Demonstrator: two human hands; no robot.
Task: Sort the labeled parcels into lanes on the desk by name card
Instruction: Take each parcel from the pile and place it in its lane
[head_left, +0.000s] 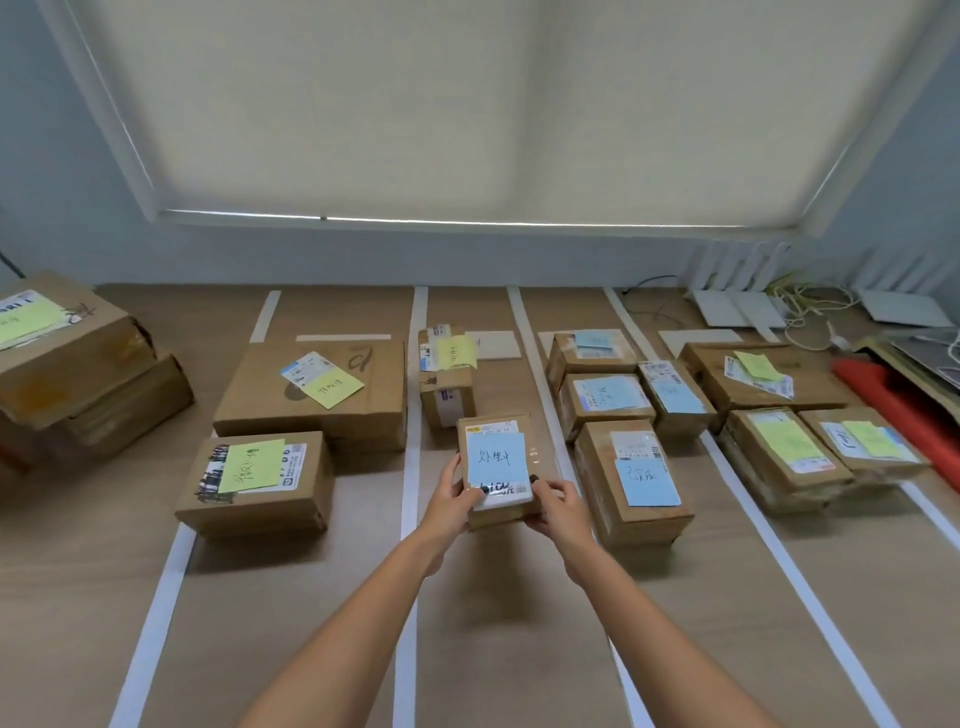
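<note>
A small cardboard parcel (497, 470) with a blue handwritten note sits in the second lane of the wooden desk (519, 613), between white tape strips. My left hand (451, 505) grips its near left corner, and my right hand (561, 512) grips its near right corner. Behind it in the same lane stands a parcel with a yellow note (447, 374), beside a pale name card (496, 344). The left lane holds two parcels with yellow-green notes (254, 480) (317, 387). Parcels with blue notes (631, 480) fill the third lane.
Stacked boxes (78, 364) stand at the far left outside the lanes. The right lane holds parcels with yellow-green notes (784, 452). White routers (737, 306) and cables lie at the back right, with a red roll (898, 400) along the right edge. White tape strips (410, 467) mark the lanes.
</note>
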